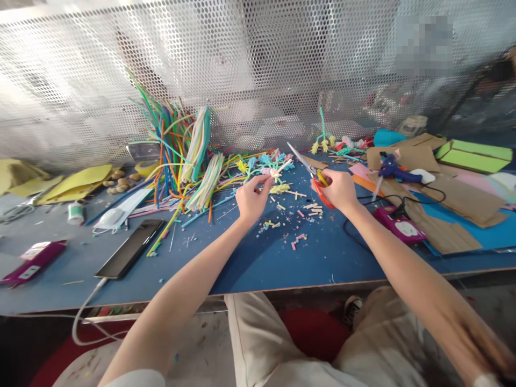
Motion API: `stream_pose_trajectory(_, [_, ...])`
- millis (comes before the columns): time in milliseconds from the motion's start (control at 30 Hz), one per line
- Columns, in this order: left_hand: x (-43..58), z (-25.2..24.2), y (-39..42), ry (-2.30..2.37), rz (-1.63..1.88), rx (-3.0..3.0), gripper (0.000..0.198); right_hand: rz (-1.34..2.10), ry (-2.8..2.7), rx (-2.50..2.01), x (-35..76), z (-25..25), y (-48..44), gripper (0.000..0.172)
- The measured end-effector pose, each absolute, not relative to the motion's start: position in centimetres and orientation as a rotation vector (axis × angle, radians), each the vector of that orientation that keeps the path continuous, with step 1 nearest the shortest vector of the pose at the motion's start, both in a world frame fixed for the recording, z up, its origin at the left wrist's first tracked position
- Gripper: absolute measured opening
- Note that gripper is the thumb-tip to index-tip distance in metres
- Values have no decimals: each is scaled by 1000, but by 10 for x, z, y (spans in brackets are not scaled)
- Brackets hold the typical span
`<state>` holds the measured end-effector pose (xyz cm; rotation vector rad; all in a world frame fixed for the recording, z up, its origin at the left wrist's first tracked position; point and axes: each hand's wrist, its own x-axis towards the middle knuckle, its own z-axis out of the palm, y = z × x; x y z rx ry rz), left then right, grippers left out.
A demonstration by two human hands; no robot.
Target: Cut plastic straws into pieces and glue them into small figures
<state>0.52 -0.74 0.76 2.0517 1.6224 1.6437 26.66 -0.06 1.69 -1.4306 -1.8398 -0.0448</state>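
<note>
Mid-frame: I read the left hand (253, 199), fingertips pinched on a pale sprig (276, 172); the right hand (341, 189) wraps the scissors (311, 170). Judged partway: snipped bits (313, 207) below, shaped sprigs (266, 159) behind; stems (199, 145), upper left, look uncut.

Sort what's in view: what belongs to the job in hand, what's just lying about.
Seemingly in use:
- scissors, in the right hand
- pale fuzzy piece, in the left hand
- pipe cleaners

Probably just lying about:
- phone
- face mask
- small white tub
</note>
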Motion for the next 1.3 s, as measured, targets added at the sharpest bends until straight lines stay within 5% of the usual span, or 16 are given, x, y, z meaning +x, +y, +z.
stream_pose_trajectory(300, [4, 1, -6, 1623, 1488, 2347, 21, -213, -1896, -1827, 292, 5, 17, 40])
stream_pose_trajectory(467, [4, 1, -6, 1554, 1441, 2450, 20, -216, -2001, -1885, 307, -7, 25, 26])
stream_pose_trajectory(633, [5, -3, -7, 1497, 1321, 2593, 22, 36, -2034, -1319, 290, 10, 15, 21])
stream_pose_trajectory(800, [9, -5, -9, 1461, 1247, 2707, 21, 189, -2146, -897, 255, 23, -8, 34])
stream_pose_trajectory(1300, [12, -10, -11, 1345, 1200, 2797, 20, 191, -2196, -779, 242, 10, -5, 17])
